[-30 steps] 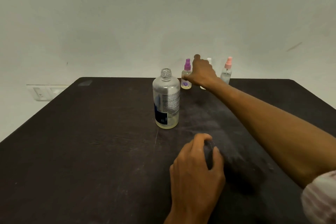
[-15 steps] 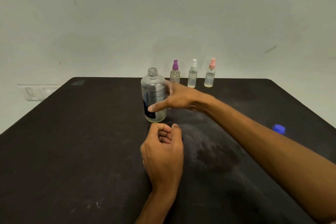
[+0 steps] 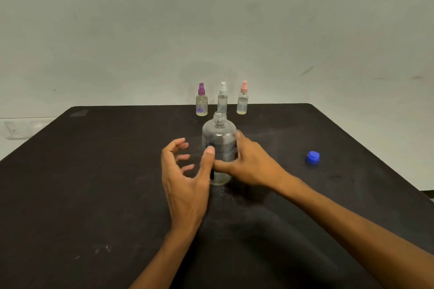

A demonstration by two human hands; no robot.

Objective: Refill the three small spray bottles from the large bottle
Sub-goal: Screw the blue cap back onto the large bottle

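The right hand point(image 3: 249, 162) wraps the uncapped large bottle point(image 3: 219, 148) mid-table; the left hand point(image 3: 185, 171) is spread wide just beside it. The blue cap point(image 3: 313, 157) lies apart. The three spray bottles point(image 3: 222, 99), well behind, remain capped, so no refilling has begun.

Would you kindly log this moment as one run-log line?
large bottle: uncapped, upright | right hand: gripping it | left hand: open beside it | blue cap: on table | spray bottles: capped

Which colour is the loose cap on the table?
Blue; the cap shows clearly in the head view.
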